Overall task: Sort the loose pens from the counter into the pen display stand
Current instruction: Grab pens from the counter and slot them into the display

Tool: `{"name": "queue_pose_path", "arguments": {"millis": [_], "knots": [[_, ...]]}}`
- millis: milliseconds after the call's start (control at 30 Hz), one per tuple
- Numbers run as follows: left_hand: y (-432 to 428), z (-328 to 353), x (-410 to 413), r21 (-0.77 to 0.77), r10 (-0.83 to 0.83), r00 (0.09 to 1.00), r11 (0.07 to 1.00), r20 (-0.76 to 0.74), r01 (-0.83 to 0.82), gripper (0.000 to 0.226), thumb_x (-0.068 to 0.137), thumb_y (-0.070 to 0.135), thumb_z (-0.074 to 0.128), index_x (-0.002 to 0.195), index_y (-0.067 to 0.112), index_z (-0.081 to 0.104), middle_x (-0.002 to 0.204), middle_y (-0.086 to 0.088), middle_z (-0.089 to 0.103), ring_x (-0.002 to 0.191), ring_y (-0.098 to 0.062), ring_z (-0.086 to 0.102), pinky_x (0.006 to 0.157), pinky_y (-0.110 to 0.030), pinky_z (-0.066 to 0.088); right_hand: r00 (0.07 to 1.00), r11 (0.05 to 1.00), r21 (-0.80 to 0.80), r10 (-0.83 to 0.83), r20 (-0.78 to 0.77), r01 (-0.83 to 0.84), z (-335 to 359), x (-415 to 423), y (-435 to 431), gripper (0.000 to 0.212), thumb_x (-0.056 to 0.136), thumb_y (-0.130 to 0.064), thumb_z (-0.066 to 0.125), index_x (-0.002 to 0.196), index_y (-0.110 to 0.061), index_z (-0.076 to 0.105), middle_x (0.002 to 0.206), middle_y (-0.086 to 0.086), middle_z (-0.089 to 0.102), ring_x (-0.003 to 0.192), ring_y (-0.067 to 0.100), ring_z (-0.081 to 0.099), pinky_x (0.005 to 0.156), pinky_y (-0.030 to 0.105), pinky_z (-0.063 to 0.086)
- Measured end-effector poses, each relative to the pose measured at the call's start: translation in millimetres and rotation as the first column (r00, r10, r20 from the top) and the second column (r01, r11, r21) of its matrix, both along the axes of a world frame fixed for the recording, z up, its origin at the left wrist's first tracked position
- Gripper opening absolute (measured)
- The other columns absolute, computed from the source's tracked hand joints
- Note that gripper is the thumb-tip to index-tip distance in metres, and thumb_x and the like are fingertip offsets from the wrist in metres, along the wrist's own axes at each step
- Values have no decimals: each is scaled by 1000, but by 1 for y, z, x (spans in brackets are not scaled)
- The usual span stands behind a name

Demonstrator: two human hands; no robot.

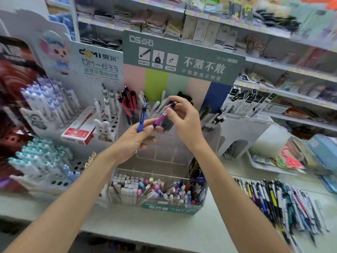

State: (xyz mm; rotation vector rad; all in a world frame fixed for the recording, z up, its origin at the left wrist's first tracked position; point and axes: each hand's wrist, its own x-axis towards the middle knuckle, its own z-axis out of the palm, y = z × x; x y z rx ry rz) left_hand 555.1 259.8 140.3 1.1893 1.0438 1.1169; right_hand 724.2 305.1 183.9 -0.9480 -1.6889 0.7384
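My left hand (135, 141) holds a blue pen (142, 117) upright by its lower end, above the middle tiers of the clear pen display stand (160, 156). A purple pen (163, 115) slants between both hands: its lower tip rests at my left fingertips and my right hand (184, 117) pinches its dark upper end. Both hands hover over the stand's empty middle compartments. The front tier (155, 190) is packed with pastel pens and erasers. Several loose pens (284, 203) lie in a heap on the counter at the right.
Red pens (129, 101) and white pens fill the stand's back row under a green sign (182, 57). White and purple pen racks (51, 103) stand at the left, with a red box (80, 130) beside them. A white tray (269, 161) and stocked shelves are at the right.
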Motion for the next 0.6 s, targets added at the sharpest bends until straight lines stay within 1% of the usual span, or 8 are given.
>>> {"name": "queue_pose_path", "arguments": {"millis": [67, 133, 200, 267, 400, 500, 567, 600], "knots": [[-6, -3, -23, -8, 61, 997, 998, 45, -61, 31, 97, 34, 50, 126, 29, 61, 109, -1, 68, 62, -4, 54, 50, -13, 39, 990, 996, -4, -89, -113, 89, -3, -13, -3, 31, 93, -11, 65, 122, -15, 56, 97, 5, 69, 92, 19, 68, 87, 41, 56], [-11, -3, -43, -55, 146, 975, 989, 166, -139, 33, 93, 38, 52, 116, 17, 59, 91, -3, 61, 53, -3, 43, 41, -12, 30, 979, 988, 22, -147, -144, 152, -5, -30, -7, 31, 92, -11, 66, 121, -11, 55, 97, 3, 69, 91, 12, 67, 86, 32, 55], [-14, -3, -61, -143, 219, 931, 972, 292, -184, 22, 101, 33, 45, 98, 14, 56, 79, -2, 56, 49, -6, 37, 38, -14, 24, 984, 978, 113, -170, -58, 175, -13, -48, -9, 31, 93, -10, 66, 122, -7, 57, 101, 5, 69, 92, 11, 67, 87, 26, 53], [-18, -2, -76, -154, 213, 912, 974, 350, -168, 23, 103, 21, 32, 89, 15, 50, 74, -3, 53, 49, -8, 37, 39, -16, 26, 976, 962, 199, -204, 74, 186, -26, -65, -9, 35, 94, -13, 65, 127, -6, 58, 111, 7, 69, 100, 16, 66, 92, 25, 52], [-28, -6, -93, -76, 175, 960, 984, 219, -162, 23, 103, 9, 31, 90, 13, 49, 73, 0, 56, 62, -12, 47, 57, -22, 40, 925, 957, 247, -225, 307, 152, -61, -88, -8, 39, 92, -9, 66, 130, -4, 59, 122, 9, 66, 110, 17, 62, 101, 18, 43], [-32, -8, -98, -45, 189, 976, 982, 111, -185, 19, 103, 6, 44, 104, 8, 63, 84, -4, 63, 77, -15, 62, 80, -31, 55, 881, 983, 163, -152, 447, 87, -79, -100, -10, 48, 92, -10, 66, 138, -8, 54, 125, 12, 66, 115, 22, 61, 102, 29, 45], [-35, -8, -99, -29, 185, 976, 983, 111, -183, 17, 99, 6, 52, 108, 6, 66, 87, -7, 66, 81, -18, 65, 86, -34, 58, 868, 990, 122, -127, 480, 77, -81, -102, -15, 57, 93, -14, 65, 146, -15, 44, 124, 12, 66, 112, 22, 61, 97, 24, 43], [-36, -7, -98, -24, 192, 975, 981, 114, -191, 16, 98, 5, 54, 107, 7, 68, 86, -8, 66, 80, -19, 65, 84, -34, 59, 884, 987, 128, -147, 443, 100, -79, -101, -17, 57, 95, -16, 63, 147, -16, 42, 123, 10, 66, 110, 19, 61, 96, 21, 43]]}}
